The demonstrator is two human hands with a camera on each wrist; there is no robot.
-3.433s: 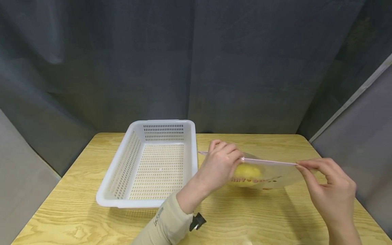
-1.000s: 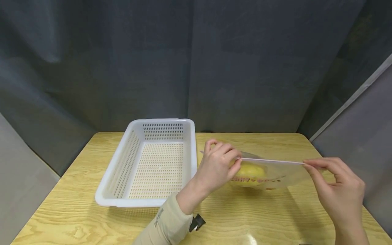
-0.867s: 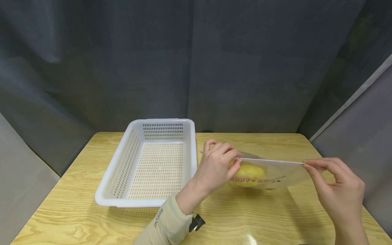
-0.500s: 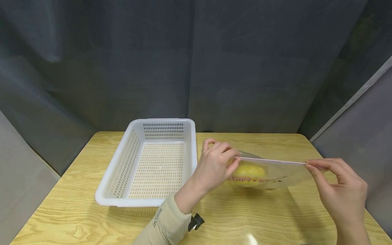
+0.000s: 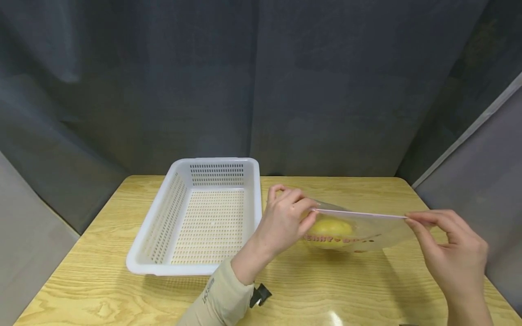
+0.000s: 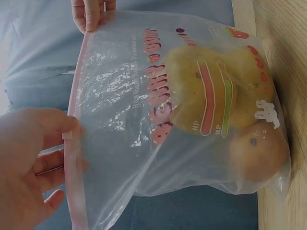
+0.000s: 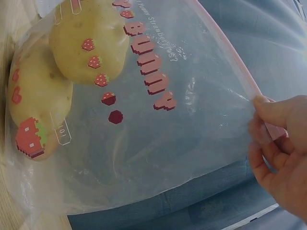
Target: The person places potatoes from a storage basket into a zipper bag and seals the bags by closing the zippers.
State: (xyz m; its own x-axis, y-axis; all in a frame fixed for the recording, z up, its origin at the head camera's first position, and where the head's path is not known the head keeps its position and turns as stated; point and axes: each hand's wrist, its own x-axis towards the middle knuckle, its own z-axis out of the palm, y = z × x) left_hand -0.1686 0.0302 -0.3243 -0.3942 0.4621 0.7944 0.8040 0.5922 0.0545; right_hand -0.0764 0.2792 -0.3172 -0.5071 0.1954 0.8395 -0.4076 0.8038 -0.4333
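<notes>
A clear zip bag with a pink zip strip and red print stands on the table, its top edge stretched between my hands. Inside it lie several potatoes, low in the bag. My left hand pinches the strip left of its middle, thumb and forefinger at a small slider. With thumb and forefinger, my right hand grips the strip's right corner. In the right wrist view the zip runs down to those fingers. My left hand hides part of the bag's left side in the head view.
A white perforated plastic basket stands left of the bag on the wooden table. A black strap buckle hangs by my left sleeve. Dark curtains hang behind the table.
My left hand has slid left along the zip strip, its fingers curling differently. Compared with the earliest frame, my right hand is a little farther right, still pinching the corner. The basket stays put.
</notes>
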